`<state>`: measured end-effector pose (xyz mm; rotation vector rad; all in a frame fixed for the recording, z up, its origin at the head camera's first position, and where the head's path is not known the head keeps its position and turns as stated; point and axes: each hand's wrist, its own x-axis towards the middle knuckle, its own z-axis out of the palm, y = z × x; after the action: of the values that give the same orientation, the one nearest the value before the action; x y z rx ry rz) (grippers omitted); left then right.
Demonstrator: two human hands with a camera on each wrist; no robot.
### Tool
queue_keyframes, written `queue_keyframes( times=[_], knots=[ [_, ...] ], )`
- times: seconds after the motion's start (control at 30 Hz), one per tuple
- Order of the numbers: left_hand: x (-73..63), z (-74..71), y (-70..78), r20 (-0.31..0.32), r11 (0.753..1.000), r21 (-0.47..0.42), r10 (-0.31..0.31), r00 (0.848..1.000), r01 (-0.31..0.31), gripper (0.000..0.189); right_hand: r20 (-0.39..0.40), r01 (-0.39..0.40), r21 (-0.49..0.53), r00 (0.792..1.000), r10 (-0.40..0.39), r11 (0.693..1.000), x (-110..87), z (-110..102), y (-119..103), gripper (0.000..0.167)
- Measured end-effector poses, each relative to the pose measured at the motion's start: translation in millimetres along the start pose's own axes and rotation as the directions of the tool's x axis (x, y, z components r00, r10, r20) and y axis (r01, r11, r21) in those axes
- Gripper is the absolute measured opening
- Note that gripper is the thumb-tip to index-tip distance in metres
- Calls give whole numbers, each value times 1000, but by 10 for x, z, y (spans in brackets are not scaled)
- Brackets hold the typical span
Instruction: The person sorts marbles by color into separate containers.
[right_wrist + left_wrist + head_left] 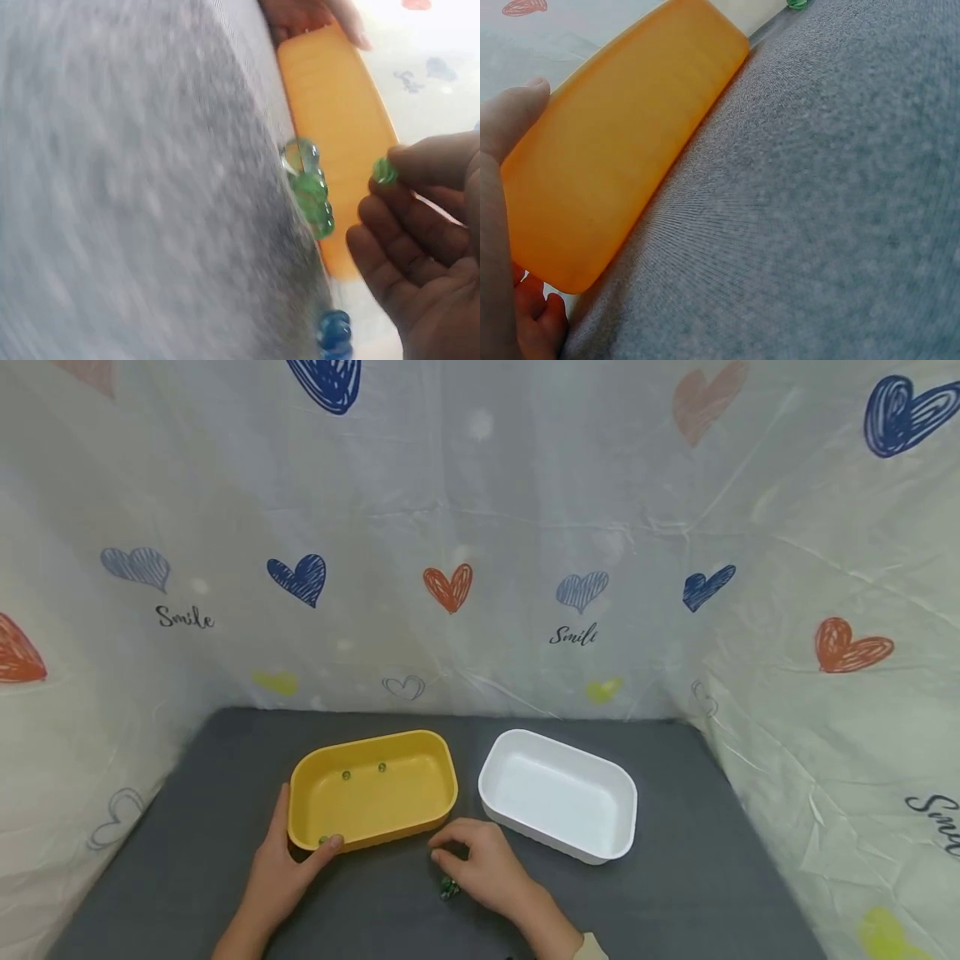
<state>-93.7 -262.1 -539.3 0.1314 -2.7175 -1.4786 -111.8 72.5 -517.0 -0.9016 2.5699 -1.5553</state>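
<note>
My left hand (279,870) holds the yellow tub (375,806) by its near left corner, thumb over the rim and fingers along the left end. Inside the tub lie a few glass marbles, one of them close to the thumb. Between thumb and fingertips my right hand (491,870) pinches a green marble (385,171), held above the cloth and just right of the tub. Below that hand sits a small cluster of clear and green marbles (311,196), with blue marbles (334,335) a little apart from it in the right wrist view.
To the right of the yellow tub stands a white tub (558,795), turned at an angle. Dark grey cloth (675,893) covers the table. A pale curtain (510,643) printed with hearts hangs behind and along both sides.
</note>
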Motion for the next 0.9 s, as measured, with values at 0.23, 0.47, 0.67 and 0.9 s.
queue_keyframes(
  times=[0.23,0.47,0.67,0.9],
  knots=[
    [5,-4,29,-7,1000,-4,8,1000,-8,124,-21,30,-19,999,-30,999,49,-137,-146,8],
    [-10,0,21,-5,1000,-9,5,1000,-5,124,-25,118,25,993,-117,993,186,-208,-209,10],
    [-15,3,18,-2,1000,-8,7,1000,-7,123,-65,124,70,991,-120,990,297,-203,-231,5],
    [4,-3,19,3,1000,-19,3,1000,-3,124,-76,37,55,997,-33,998,447,-163,-238,9]
  ],
)
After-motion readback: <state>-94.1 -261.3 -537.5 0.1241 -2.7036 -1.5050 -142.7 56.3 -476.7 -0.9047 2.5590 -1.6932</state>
